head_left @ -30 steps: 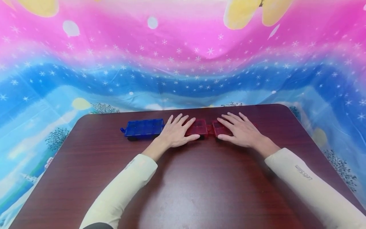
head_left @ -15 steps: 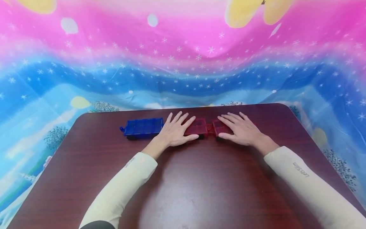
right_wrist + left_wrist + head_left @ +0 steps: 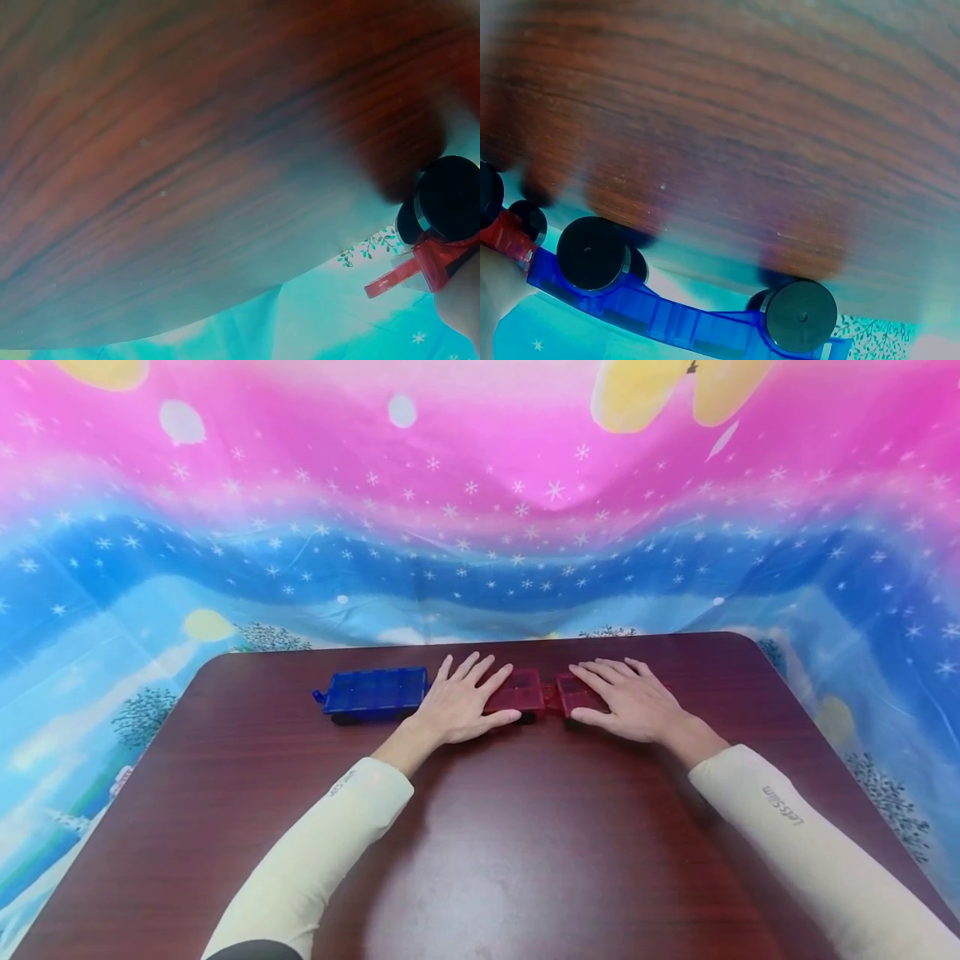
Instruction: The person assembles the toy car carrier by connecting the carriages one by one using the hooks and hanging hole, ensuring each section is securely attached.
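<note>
Red wagons [image 3: 527, 693] lie beneath our left hand [image 3: 459, 703] and right hand [image 3: 632, 702] in the head view; our fingers spread straight, clasping nothing. From the left wrist, we see a blue wagon [image 3: 671, 319] beside that hand. From the right wrist, a red hook [image 3: 394, 279] juts beside that hand.

A translucent blue plastic black-wheeled car [image 3: 375, 691], a translucent red plastic black-wheeled car [image 3: 523, 691] and a second translucent red car [image 3: 574, 694] stand upright in one row across a dark wooden table [image 3: 480, 860].
</note>
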A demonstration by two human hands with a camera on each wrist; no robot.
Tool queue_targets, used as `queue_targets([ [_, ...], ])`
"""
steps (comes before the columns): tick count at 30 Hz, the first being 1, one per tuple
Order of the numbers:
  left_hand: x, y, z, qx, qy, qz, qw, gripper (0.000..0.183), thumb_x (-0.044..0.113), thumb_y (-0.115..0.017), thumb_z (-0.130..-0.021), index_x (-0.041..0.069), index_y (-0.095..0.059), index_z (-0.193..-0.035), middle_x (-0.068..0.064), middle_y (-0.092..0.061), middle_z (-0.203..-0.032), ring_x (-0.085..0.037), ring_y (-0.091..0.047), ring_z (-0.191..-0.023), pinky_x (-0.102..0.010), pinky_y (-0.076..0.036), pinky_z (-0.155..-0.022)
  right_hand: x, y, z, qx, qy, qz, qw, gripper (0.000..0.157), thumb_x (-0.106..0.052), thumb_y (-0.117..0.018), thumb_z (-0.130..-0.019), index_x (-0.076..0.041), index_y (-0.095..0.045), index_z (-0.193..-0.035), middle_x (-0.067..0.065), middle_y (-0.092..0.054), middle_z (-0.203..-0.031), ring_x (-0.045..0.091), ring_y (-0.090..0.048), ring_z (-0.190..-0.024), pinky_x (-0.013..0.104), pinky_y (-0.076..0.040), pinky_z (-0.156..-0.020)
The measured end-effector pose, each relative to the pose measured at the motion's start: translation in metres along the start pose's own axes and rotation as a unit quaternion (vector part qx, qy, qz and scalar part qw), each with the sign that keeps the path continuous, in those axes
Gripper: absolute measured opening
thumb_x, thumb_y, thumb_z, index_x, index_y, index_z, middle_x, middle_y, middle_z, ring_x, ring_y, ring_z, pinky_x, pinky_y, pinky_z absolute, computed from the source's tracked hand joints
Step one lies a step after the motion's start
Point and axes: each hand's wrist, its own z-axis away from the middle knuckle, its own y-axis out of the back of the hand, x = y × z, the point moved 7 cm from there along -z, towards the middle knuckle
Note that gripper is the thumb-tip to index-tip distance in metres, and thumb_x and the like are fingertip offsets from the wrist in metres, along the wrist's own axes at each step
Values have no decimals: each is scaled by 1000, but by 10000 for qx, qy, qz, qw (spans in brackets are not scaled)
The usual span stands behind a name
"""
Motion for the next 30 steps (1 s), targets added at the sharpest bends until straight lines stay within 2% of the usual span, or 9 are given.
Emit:
queue_targets([
  [6, -1, -1, -1, 34, 5, 91, 10000, 87, 82, -26, -93, 32, -16, -164, -5, -23, -167, -30, -16, -154, -60, -8, -121, 0, 1, 1, 4, 13, 11, 10000, 89, -78, -41, -93, -21, -34, -160, 13, -40, -158, 36, -32, -146, 63, -18, -116],
  [18, -4, 0, 4, 169, 88, 593, 9981, 86, 79, -32, -93, 33, -16, -164, -6, -23, -167, -30, -17, -154, -60, -6, -121, 1, -1, -2, -22, -26, 2, 10000, 89, -78, -40, -93, -21, -32, -161, 12, -39, -159, 36, -31, -146, 64, -17, -116],
  [30, -3, 0, 3, 221, 42, 603, 9979, 86, 79, -32, -93, 32, -18, -164, -5, -24, -167, -29, -18, -153, -60, -6, -121, 6, -3, -4, -82, -163, -33, 9998, 91, -79, -39, -92, -21, -31, -162, 11, -37, -160, 35, -30, -147, 63, -17, -115],
])
